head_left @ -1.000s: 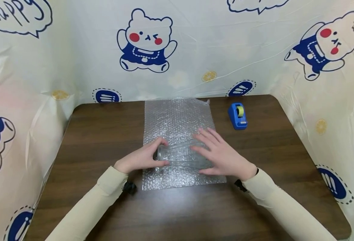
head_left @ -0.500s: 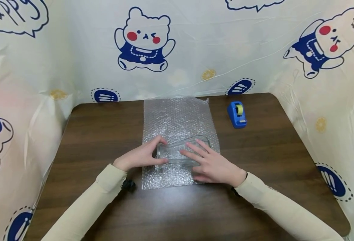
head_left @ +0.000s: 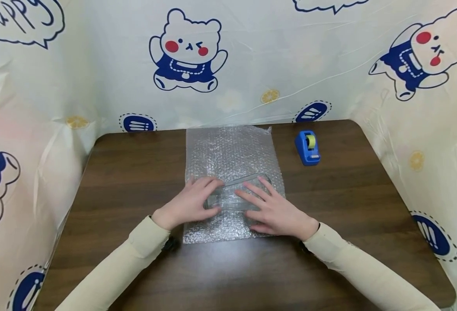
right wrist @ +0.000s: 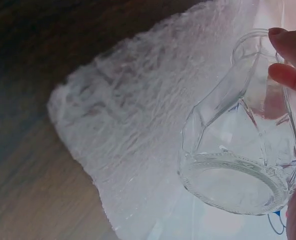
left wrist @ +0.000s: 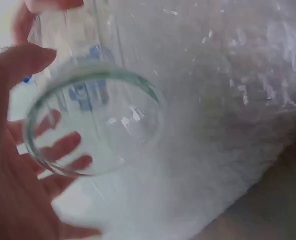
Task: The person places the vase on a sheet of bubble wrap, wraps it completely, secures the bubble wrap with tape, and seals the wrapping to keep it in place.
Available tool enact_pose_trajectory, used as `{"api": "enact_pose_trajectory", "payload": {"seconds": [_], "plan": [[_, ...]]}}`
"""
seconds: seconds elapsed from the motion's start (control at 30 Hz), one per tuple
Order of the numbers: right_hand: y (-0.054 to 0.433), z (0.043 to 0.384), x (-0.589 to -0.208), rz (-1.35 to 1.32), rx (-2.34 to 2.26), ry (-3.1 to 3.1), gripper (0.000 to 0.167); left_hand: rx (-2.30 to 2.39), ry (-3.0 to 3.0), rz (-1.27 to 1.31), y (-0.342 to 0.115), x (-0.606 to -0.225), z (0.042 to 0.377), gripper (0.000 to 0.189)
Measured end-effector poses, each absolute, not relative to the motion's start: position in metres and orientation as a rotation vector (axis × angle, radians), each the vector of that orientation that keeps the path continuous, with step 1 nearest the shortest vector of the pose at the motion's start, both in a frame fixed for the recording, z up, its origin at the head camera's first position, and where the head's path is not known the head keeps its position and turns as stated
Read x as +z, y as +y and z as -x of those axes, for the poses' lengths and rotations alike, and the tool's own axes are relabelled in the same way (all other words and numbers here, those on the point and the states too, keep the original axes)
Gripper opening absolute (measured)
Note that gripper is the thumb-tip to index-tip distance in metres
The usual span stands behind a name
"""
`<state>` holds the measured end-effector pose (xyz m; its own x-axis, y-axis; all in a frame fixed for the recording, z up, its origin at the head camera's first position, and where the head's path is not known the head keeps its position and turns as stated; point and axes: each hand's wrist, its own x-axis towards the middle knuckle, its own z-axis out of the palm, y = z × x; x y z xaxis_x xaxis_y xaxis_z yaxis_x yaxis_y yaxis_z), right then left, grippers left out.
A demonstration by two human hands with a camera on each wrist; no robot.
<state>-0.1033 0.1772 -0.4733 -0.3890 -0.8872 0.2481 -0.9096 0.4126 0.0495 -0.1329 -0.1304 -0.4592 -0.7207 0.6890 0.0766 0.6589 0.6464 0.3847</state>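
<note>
A clear glass vase with faceted sides lies sideways on a sheet of bubble wrap. Its round mouth faces left, and its wider base shows in the right wrist view. My left hand holds the mouth end, thumb on the near side and fingers over the far side. Some of its fingers appear through the glass in the left wrist view. Over the base end, my right hand rests with fingers spread.
A blue tape dispenser with yellowish tape stands at the back right of the brown wooden table. Behind and at both sides hangs a pale cloth printed with cartoon bears.
My right hand has moved left and nearer me, coming down over the vase's base end. My left hand has shifted slightly right, its fingers reaching further over the mouth end.
</note>
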Motion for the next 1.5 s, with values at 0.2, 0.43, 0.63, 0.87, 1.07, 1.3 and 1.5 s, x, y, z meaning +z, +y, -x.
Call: {"api": "enact_pose_trajectory", "payload": {"seconds": [0.2,0.43,0.63,0.87,1.07,1.3,1.5], "plan": [[0.176,0.102,-0.477,-1.556,0.152,-2.434,0.031,0.429,2.856,-1.182,-0.122,-0.449,0.131,0.071],[0.176,0.104,-0.482,-1.523,0.199,-2.382,0.041,0.563,2.772,-1.233,-0.118,-0.451,0.131,0.074],[0.181,0.115,-0.476,-1.402,0.386,-2.422,0.073,0.579,2.799,-1.271,-0.118,-0.453,0.131,0.073],[0.205,0.136,-0.477,-1.154,0.847,-2.871,0.130,0.591,2.795,-1.289,-0.118,-0.454,0.132,0.072],[0.211,0.145,-0.487,-0.964,1.333,-3.103,0.131,0.603,2.796,-1.245,-0.120,-0.456,0.132,0.073],[0.211,0.138,-0.492,-0.956,1.348,-3.058,0.122,0.562,2.857,-1.319,-0.115,-0.451,0.127,0.070],[0.212,0.137,-0.492,-0.964,1.298,-3.051,0.125,0.541,2.882,-1.319,-0.111,-0.448,0.126,0.066]]}}
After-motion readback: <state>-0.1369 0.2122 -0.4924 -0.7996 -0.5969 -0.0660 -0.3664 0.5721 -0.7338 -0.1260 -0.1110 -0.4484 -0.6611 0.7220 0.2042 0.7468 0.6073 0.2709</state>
